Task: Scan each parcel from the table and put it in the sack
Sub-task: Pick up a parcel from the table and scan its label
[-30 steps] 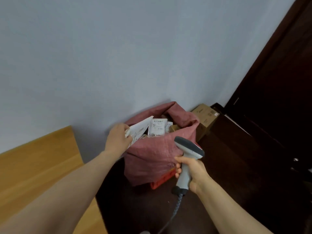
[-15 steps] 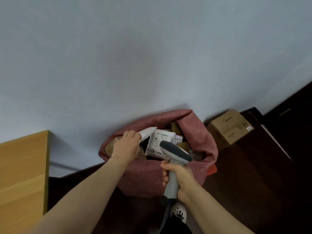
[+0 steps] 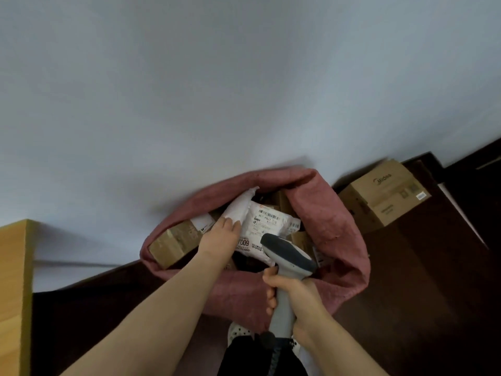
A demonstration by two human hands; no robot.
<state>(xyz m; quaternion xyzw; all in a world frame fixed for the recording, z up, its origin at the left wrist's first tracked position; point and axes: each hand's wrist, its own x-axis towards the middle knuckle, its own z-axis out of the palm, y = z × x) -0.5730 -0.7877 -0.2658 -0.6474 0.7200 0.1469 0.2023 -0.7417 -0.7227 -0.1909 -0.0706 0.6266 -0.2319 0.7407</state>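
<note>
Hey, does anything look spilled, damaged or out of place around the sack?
Nothing looks spilled or damaged. A taped cardboard box lies tilted against the left rim of the red sack, whose parcels reach nearly to its mouth.

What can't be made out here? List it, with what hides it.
All in the head view.
Left hand: fingertips hidden behind the hand itself, on the white mailer; grip unclear.
Labelled parcel: print partly covered by the scanner in the right hand, rest too small.
Table: cut off by the left edge; remaining parcels unseen.
Sack: depth hidden by parcels.
</note>
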